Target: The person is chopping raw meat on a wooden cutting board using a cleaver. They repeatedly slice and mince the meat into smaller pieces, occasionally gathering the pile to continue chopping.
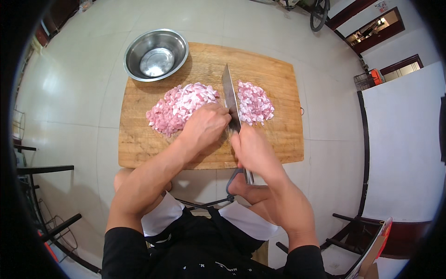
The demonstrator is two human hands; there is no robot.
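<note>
My right hand is wrapped round the handle of a cleaver, its broad blade on edge and pointing away from me over the wooden cutting board. Against the blade's left side, my left hand is closed with its fingers curled under; whatever they may press is hidden. Left of the blade lies a larger heap of diced pink and white meat, close to my left hand. A smaller heap of diced meat sits just right of the blade.
A steel bowl rests on the board's far left corner, with nothing in it. Beneath the board, dark metal legs show between my knees. A white-topped table stands at the right, and dark chair legs at the left.
</note>
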